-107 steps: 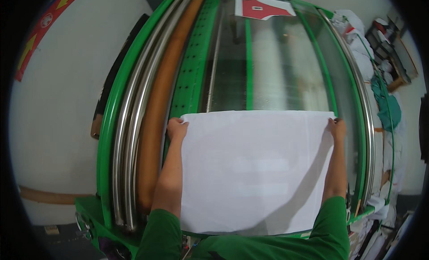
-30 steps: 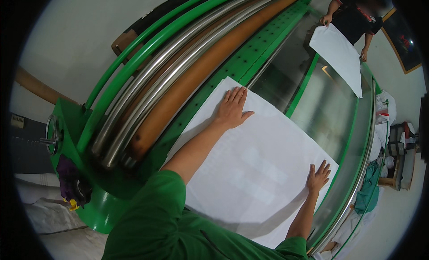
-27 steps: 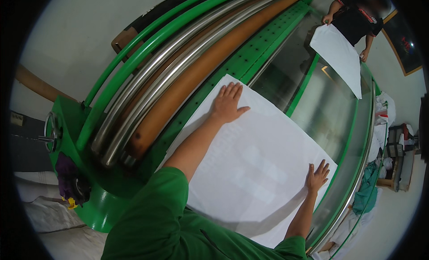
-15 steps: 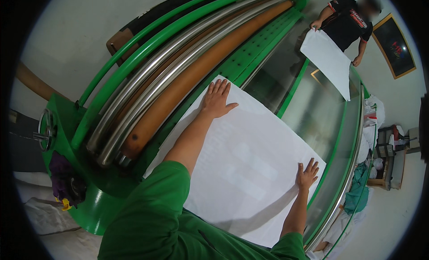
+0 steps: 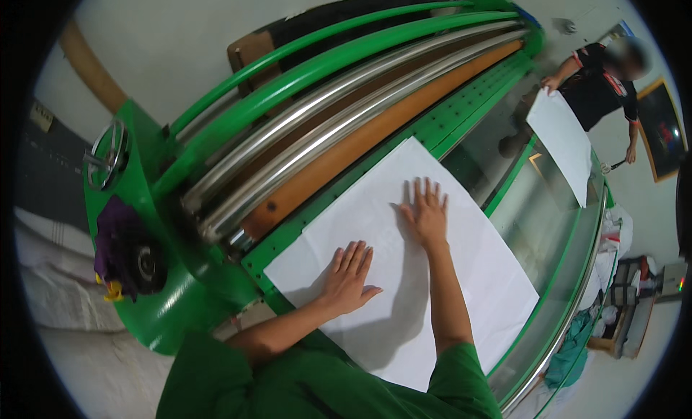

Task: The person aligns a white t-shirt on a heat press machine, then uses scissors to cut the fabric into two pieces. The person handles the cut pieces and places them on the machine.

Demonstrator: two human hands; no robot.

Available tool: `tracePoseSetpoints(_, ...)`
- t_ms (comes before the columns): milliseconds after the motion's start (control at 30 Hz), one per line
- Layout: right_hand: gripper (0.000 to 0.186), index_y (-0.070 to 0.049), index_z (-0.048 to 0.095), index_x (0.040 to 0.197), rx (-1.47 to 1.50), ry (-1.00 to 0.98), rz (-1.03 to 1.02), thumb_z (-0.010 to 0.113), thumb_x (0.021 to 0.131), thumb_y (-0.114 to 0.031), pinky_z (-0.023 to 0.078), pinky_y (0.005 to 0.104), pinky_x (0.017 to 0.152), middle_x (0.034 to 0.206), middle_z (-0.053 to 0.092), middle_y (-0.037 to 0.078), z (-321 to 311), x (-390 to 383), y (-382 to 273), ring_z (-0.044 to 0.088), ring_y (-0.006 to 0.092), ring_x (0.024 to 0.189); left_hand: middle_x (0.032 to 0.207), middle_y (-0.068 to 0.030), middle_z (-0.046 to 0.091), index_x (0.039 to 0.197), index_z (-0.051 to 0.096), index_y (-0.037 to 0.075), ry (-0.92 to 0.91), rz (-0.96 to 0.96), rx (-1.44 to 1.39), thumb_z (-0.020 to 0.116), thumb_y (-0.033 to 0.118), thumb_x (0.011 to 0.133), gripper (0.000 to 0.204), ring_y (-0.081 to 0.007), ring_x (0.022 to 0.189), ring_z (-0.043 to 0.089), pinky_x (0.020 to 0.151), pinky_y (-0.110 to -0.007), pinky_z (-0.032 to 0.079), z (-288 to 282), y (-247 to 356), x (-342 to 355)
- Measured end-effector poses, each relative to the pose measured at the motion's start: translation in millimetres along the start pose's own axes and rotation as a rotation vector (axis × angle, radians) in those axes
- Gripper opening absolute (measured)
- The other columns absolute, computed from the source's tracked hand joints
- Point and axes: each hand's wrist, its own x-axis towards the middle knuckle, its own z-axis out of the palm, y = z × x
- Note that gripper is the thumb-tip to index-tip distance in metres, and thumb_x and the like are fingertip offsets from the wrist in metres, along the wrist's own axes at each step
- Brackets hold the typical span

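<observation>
The sheet's (image 5: 404,275) near edge hides behind green sleeves; left hand (image 5: 349,271) and right hand (image 5: 427,214) press flat, open-palmed, gripping nothing; bare glass (image 5: 540,210) beyond.

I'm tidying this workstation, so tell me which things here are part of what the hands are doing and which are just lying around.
In use:
left hand and right hand, flat on the white sheet
green roller machine under the sheet

Lying about:
purple cloth on the machine's end
green cloth by the far rail
co-worker's sheet, theirs
</observation>
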Motion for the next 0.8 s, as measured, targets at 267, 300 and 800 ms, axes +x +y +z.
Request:
tracePoseSetpoints(267, 0.089, -0.022, 0.033, 0.161, -0.03, -0.055, -0.001, 0.041, 0.092, -0.078, 0.012, 0.0626, 0.124, 0.168, 0.025, 0.016, 26, 72, -44, 0.016, 0.0423, 0.156, 0.165, -0.0283, 0.023, 0.16, 0.031, 0.006, 0.02, -0.153, 0.189, 0.06, 0.066, 0.09, 0.096, -0.0472, 0.154, 0.016, 0.123, -0.063, 0.005, -16, -52, -24)
tracePoseSetpoints(300, 0.089, -0.022, 0.032, 0.161, -0.032, -0.075, 0.005, 0.04, 0.093, -0.078, 0.012, 0.0625, 0.124, 0.168, 0.025, 0.016, 22, 70, -42, 0.017, 0.0424, 0.155, 0.165, -0.0286, 0.022, 0.16, 0.03, 0.005, 0.012, -0.134, 0.185, 0.06, 0.066, 0.09, 0.098, -0.0469, 0.154, 0.015, 0.123, -0.063, 0.004, -16, -53, -21)
tracePoseSetpoints(800, 0.095, -0.022, 0.031, 0.162, -0.038, -0.062, 0.054, 0.039, 0.09, -0.082, 0.009, 0.0628, 0.124, 0.17, 0.021, 0.015, 29, 72, -45, 0.015, 0.0398, 0.157, 0.17, -0.021, 0.011, 0.164, 0.021, 0.009, -0.001, -0.287, 0.183, 0.053, 0.069, 0.092, 0.099, -0.0378, 0.158, 0.002, 0.126, -0.055, -0.004, -19, -61, 22)
